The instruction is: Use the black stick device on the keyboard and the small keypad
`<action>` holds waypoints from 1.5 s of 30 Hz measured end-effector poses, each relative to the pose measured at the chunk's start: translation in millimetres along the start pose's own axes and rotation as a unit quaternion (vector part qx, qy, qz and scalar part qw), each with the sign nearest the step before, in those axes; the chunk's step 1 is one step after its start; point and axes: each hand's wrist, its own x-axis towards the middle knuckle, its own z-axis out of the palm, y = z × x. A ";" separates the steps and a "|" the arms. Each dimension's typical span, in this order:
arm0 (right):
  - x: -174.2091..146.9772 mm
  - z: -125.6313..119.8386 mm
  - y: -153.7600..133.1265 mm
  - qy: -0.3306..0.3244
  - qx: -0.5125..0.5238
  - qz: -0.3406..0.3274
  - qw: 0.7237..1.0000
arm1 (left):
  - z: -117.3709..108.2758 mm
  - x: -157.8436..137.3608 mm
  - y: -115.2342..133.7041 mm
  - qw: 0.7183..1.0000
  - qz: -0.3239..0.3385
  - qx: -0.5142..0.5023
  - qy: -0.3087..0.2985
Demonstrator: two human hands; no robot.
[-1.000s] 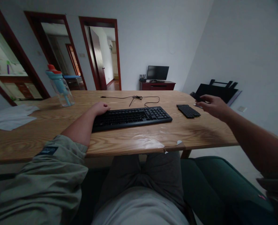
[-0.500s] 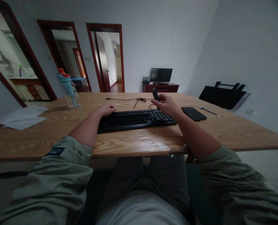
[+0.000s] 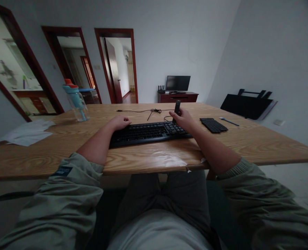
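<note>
A black keyboard (image 3: 143, 133) lies on the wooden table in front of me, its keys facing up. At its far left corner, my left hand (image 3: 119, 122) is closed with curled fingers, gripping the keyboard's edge. My right hand (image 3: 184, 118) is shut around a narrow black handheld tool (image 3: 177, 107) that stands nearly upright. The tool's lower end is over the number-pad side of the keyboard; whether it touches the keys I cannot tell. Right of that hand lies a dark panel of loose keys (image 3: 213, 125), with a slim blue brush (image 3: 229, 121) beyond it.
The keyboard's bundled cable (image 3: 156, 110) lies behind it on the table (image 3: 143, 158). At the left stand a clear bottle (image 3: 77, 102) with a red-and-blue lid and some white paper (image 3: 29, 132). A monitor (image 3: 178, 83) sits on a far cabinet.
My right hand has shifted slightly, and the black tool's top has swung rightward to stand more upright. My left hand stays at the keyboard's corner. The view has moved a little.
</note>
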 end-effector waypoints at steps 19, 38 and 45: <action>0.6 -0.6 5.5 0.028 -0.073 0.055 0.995 | 1.6 2.6 -1.9 1.000 0.005 -0.001 -0.005; -3.3 -9.4 -8.1 -0.068 -0.068 0.057 0.994 | 32.3 -10.2 161.0 0.955 0.292 0.009 0.053; -2.9 -9.5 -6.4 -0.082 -0.077 0.049 0.992 | 37.1 -2.2 156.0 0.958 0.283 0.007 0.045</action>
